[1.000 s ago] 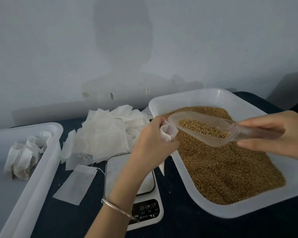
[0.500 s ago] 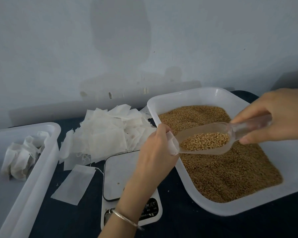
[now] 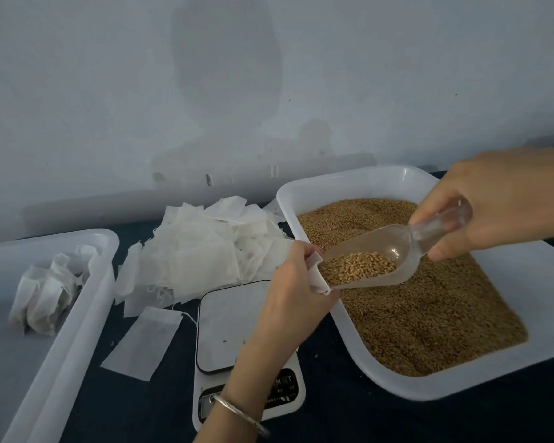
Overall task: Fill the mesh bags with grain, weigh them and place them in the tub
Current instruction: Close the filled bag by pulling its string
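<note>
Head view: left hand [image 3: 296, 282] pinches small white mesh bag [image 3: 318, 276] open; right hand [image 3: 499, 203] grips clear plastic scoop [image 3: 381, 260] w/ brown grain [image 3: 359, 270] at bag's mouth, over white grain tray [image 3: 349, 183]. Risk: narrow mouth, fast tilt → grain spills onto surface/scale [image 3: 231, 327].

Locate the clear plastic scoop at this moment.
In the head view, right of centre: the scoop is held by the right hand above the grain tray, its lip at the mesh bag.

A plain pale wall [image 3: 269, 75] stands behind a dark-covered table [image 3: 333, 420], dimly lit.
</note>
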Demonstrator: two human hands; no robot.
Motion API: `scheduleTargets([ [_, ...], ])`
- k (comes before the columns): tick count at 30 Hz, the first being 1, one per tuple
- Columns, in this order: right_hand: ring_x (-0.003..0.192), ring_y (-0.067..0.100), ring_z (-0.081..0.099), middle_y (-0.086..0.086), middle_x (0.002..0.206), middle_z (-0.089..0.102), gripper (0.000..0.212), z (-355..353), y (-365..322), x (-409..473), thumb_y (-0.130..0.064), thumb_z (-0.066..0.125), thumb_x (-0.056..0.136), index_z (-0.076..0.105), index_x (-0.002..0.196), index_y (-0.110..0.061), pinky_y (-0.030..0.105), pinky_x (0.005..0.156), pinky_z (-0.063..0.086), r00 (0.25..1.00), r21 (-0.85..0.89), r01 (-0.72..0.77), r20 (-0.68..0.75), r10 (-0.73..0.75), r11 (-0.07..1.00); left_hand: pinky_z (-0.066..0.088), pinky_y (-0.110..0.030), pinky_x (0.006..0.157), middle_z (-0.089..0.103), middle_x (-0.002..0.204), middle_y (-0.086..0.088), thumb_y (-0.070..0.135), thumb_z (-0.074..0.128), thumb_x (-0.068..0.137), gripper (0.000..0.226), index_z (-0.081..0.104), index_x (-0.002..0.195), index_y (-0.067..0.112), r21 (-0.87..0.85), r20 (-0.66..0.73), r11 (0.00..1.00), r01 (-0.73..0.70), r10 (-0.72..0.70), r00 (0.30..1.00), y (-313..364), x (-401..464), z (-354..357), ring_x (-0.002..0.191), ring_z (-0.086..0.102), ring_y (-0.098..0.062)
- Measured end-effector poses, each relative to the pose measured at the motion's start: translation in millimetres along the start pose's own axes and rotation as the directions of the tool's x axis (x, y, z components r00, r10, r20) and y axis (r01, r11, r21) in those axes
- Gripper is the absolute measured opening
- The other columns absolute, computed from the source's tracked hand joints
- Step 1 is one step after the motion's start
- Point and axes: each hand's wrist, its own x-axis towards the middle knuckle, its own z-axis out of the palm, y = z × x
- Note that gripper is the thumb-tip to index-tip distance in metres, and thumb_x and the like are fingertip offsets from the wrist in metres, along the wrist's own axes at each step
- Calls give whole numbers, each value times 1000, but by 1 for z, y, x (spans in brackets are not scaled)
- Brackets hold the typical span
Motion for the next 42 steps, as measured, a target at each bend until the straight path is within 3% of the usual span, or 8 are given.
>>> scheduleTargets([
  [6, 73, -5, 58, -59, 82, 39, 42, -1, 2, -2, -67, 65, 56, 41, 88, -81, 25, 69, 50, 1000, -13, -5, 16, 5, 1000, 41, -16, 56, 53, 94, 2, 2, 68, 79, 37, 45, 101, 19, -38, -5, 999, -4, 4, 1000, -2, -2, 3, 72, 49, -11],
  [12, 64, -1, 57, -54, 71, 42, 18, 4, -3, -1, -56, 68, 71, 54, 82, -60, 24, 58, 43, 997, -133, 16, 72, -7, 991, 38, -10, 59, 44, 89, 9, 4, 66, 84, 38, 40, 105, 21, 36, 23, 997, -71, 70, 997, 0, -4, 5, 71, 44, -2],
  [16, 65, -1, 57, -59, 75, 35, 25, 1, -6, -2, -56, 69, 69, 51, 84, -65, 25, 60, 46, 996, -136, 9, 87, 3, 991, 38, -7, 59, 40, 86, 15, 3, 65, 83, 39, 39, 105, 21, 17, 27, 998, -63, 62, 998, 0, -5, 5, 70, 44, 9],
  [19, 66, -2, 57, -60, 75, 35, 21, 0, -5, -2, -56, 70, 69, 56, 83, -61, 26, 63, 48, 996, -139, 2, 85, 10, 990, 39, -11, 56, 47, 89, 9, 4, 68, 82, 37, 42, 104, 21, -19, 19, 999, -30, 31, 999, -2, -5, 5, 69, 45, -2],
  [23, 67, -3, 57, -59, 78, 37, 35, -3, -8, -3, -57, 70, 66, 45, 84, -74, 28, 66, 51, 997, -139, -4, 70, 14, 990, 40, -18, 56, 54, 92, -1, 8, 69, 82, 35, 44, 101, 22, -55, 15, 998, -14, 15, 1000, -5, -5, 7, 72, 47, -11],
  [31, 62, -3, 54, -61, 73, 34, 29, -5, -7, -4, -57, 72, 66, 48, 72, -74, 24, 60, 44, 997, -144, -7, 74, 18, 990, 42, -16, 53, 56, 91, -4, 12, 68, 85, 33, 41, 93, 29, -110, 16, 994, -12, 14, 1000, -5, -6, 8, 65, 48, -3],
  [38, 63, -5, 58, -60, 77, 37, 49, -4, -2, -5, -57, 73, 64, 37, 88, -81, 25, 63, 46, 998, -85, -26, 50, 30, 996, 39, -14, 51, 57, 90, -6, 11, 66, 87, 32, 39, 91, 29, -134, 20, 991, -11, 14, 1000, -4, -7, 7, 61, 48, 0],
  [42, 77, -30, 44, -58, 77, 43, 45, 1, 3, -6, -53, 73, 68, 42, 88, -77, 19, 58, 37, 999, -18, 11, 33, -10, 1000, 40, -10, 53, 59, 90, -26, 8, 64, 87, 31, 40, 94, 26, -174, 14, 985, 12, -10, 1000, -4, -8, 7, 55, 42, -4],
])
